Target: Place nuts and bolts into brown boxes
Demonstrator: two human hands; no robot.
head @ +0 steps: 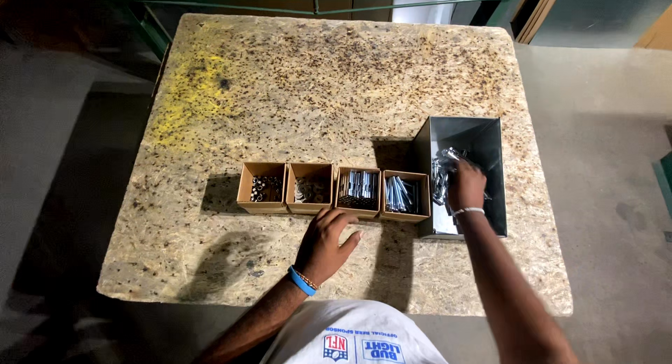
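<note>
We're over a chipboard table (280, 91), yellow stain on its far left part. Landmark: the metal bin (483, 147), grey sheet steel, open top, sitting on the table toward our right.

Our right hand (465, 185) is down inside the metal bin, fingers curled into a heap of shiny metal hardware (442, 169) that lies against the bin's left wall. Hand looks closed over some of the pieces, but we can't tell exactly which ones or how many it grips. White band on that wrist.

Left of the metal bin runs a row of four small cardboard boxes, side by side and touching:
- fourth box (404, 194), right against the bin's left wall, holds long silver bolts lying flat.
- third box (358, 189), next left, holds shorter bolts or studs packed in a row.
- second box (310, 189), holds flat washers.
- first box (262, 187), farthest from the bin, holds small dark nuts.

Our left hand (325, 241) rests on the table left of the bin and nearer to us, just in front of the second and third boxes. Fingers are spread and loosely bent, fingertips near the boxes' front edges; it holds nothing. Blue wristband and a thin bracelet on that wrist.

White printed shirt (350, 339) shows at the near table edge.
</note>
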